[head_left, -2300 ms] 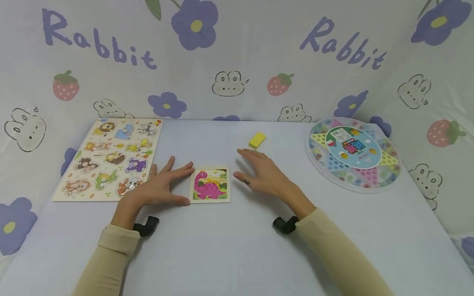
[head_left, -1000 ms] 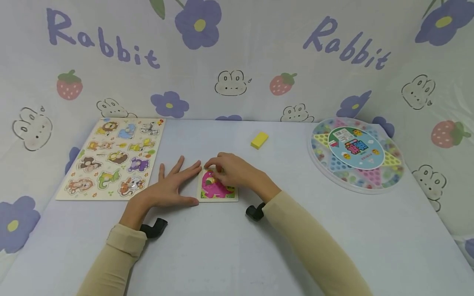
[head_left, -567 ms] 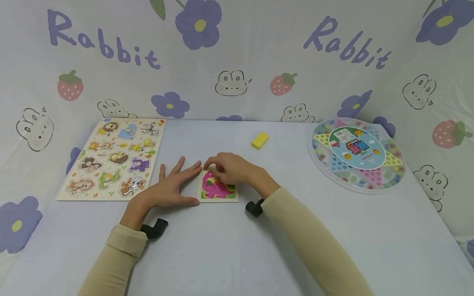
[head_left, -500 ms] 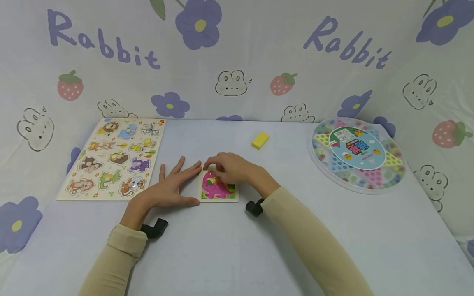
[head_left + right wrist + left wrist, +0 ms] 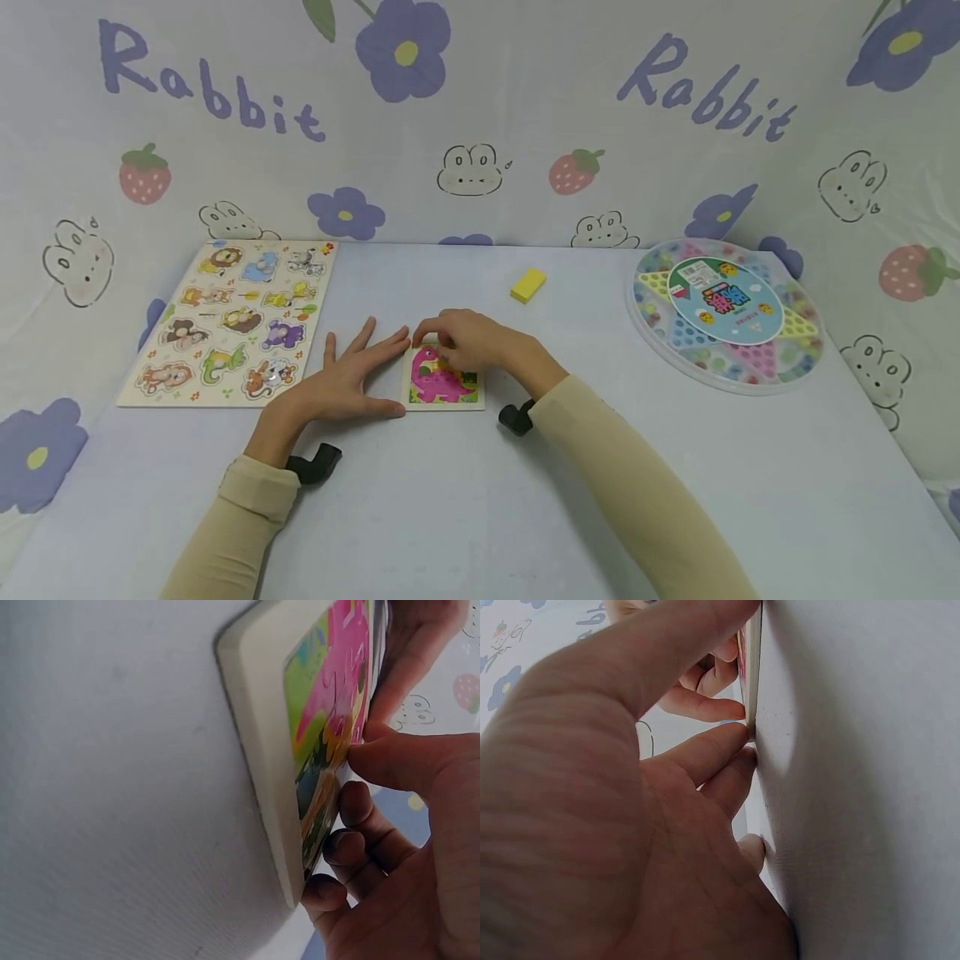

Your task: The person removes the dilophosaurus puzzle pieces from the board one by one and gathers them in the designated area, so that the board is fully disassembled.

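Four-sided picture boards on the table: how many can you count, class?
2: the dinosaur puzzle, partly covered by the right hand, and the larger animal board left of the puzzle.

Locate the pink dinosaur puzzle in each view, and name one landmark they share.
Head: the dinosaur puzzle is slightly below and left of center.
Left wrist: top, just right of center, its pale edge showing.
Right wrist: large, upper middle, its printed face partly hidden.
Shared landmark: the right hand, at the puzzle in all three.
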`<state>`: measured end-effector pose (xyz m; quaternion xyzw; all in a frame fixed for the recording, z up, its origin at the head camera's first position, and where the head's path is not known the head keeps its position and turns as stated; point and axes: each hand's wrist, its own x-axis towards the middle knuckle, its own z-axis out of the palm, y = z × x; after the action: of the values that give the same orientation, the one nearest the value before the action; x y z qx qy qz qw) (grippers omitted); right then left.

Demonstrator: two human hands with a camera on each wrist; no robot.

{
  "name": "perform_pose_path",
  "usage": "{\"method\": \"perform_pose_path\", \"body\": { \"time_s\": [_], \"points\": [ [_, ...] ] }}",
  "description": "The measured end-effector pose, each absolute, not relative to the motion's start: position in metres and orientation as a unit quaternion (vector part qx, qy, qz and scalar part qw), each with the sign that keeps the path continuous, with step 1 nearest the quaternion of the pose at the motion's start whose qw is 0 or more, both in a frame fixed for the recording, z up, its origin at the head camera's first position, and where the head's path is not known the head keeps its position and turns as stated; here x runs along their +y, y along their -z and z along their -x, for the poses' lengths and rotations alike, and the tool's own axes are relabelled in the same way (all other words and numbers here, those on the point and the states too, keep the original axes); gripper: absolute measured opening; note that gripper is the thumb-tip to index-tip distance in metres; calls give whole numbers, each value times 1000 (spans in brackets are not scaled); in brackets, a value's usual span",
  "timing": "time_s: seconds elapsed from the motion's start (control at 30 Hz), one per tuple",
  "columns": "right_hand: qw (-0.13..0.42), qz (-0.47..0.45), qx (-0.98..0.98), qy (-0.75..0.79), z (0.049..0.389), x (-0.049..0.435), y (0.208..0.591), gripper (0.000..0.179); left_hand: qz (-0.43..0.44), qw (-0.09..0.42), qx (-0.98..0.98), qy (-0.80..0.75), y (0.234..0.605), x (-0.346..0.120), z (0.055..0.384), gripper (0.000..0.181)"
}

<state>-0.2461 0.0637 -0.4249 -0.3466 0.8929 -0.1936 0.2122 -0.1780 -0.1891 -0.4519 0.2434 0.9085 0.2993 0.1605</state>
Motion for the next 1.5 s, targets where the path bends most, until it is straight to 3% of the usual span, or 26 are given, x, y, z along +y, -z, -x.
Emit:
{"method": "perform_pose_path", "body": {
  "time_s": [0.97,1.5],
  "points": [
    [245,351,872,236,248,62,422,40,-240,155,911,-298,452,-190,177,100],
    [208,334,887,241,241,65,426,37,-244,154,910,-299,452,-189,178,100]
  ]
}}
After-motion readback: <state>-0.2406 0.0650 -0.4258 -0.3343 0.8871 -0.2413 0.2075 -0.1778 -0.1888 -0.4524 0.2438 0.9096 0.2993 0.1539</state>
